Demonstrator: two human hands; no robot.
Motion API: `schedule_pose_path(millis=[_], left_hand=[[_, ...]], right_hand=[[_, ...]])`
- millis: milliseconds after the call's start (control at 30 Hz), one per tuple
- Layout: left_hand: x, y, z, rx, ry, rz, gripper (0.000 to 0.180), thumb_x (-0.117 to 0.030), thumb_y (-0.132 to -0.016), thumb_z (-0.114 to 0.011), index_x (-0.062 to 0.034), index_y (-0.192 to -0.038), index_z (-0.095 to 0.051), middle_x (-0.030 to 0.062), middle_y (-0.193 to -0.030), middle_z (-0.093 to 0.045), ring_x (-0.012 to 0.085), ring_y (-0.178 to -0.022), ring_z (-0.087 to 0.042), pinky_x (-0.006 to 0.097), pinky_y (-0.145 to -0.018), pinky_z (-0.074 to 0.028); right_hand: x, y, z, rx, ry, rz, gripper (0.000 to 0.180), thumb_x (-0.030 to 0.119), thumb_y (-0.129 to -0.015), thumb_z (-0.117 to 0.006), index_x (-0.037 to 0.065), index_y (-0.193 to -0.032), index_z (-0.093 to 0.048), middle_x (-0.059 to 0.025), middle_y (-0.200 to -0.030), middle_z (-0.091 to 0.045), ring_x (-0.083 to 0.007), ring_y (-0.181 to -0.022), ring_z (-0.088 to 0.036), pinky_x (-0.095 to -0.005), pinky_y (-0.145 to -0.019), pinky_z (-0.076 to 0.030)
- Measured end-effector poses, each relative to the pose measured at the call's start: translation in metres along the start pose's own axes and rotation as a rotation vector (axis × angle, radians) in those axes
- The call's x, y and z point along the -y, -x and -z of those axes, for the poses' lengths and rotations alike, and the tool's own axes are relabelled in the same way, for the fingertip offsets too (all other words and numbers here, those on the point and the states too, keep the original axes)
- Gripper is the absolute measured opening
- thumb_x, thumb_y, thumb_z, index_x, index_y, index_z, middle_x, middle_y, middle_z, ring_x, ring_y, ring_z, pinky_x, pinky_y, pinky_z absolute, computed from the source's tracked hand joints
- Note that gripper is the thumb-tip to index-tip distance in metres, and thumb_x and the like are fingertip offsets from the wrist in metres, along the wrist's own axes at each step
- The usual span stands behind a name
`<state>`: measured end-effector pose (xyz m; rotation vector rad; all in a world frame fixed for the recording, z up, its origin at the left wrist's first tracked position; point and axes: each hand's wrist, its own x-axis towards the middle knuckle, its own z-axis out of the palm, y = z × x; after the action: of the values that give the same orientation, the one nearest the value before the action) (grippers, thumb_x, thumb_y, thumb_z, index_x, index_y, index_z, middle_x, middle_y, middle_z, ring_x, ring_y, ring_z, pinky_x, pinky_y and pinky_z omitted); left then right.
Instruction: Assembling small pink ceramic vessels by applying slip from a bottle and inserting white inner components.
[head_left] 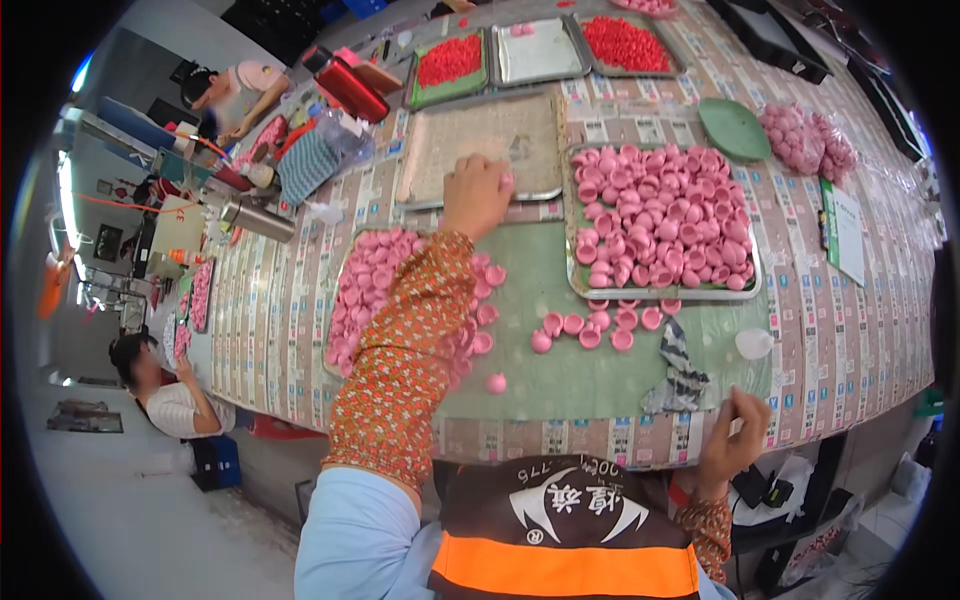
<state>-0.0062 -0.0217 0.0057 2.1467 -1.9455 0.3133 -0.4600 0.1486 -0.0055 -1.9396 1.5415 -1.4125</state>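
My left hand reaches over the near edge of a bare metal tray. Its fingers are closed round a small pink piece, mostly hidden by them. Below my left forearm lies a tray heaped with pink round pieces, partly covered by the patterned sleeve. A second tray of hollow pink half-shells stands to the right. Several loose pink shells sit on the green mat. At the table's near edge, my right hand is loosely curled, nothing visible in it, close to a crumpled striped cloth.
Trays of red pieces and a white-bottomed tray stand at the far side. A green plate, bagged pink pieces, a red flask and a steel bottle surround the work. Two other people sit at left.
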Motion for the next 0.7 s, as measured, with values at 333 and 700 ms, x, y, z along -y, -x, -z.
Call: schedule_pose_path(millis=[333,700], left_hand=[[-0.003,0.097,0.068,0.102,0.405,0.14,0.025,-0.028,-0.099,-0.056,-0.0062,-0.093,-0.068,0.0129,-0.085,-0.067,0.034,-0.083,-0.063,0.044,-0.072,-0.047],[-0.017,0.128,0.057,-0.075,0.22,-0.125,0.012,-0.018,-0.087,-0.066,-0.0137,-0.098,-0.069,0.0062,-0.096,-0.06,0.0285,-0.095,-0.056,0.042,-0.085,-0.044]], right_hand=[[-0.046,-0.039,0.003,-0.234,-0.183,-0.402,0.045,0.007,-0.096,-0.061,0.001,-0.139,-0.05,-0.0083,-0.124,-0.053,-0.0165,-0.11,-0.051,-0.0298,-0.092,-0.043],[-0.058,-0.05,-0.017,-0.028,-0.109,-0.317,0.049,0.015,-0.093,-0.066,0.003,-0.138,-0.053,-0.0099,-0.126,-0.054,-0.0153,-0.106,-0.053,-0.0302,-0.087,-0.045]])
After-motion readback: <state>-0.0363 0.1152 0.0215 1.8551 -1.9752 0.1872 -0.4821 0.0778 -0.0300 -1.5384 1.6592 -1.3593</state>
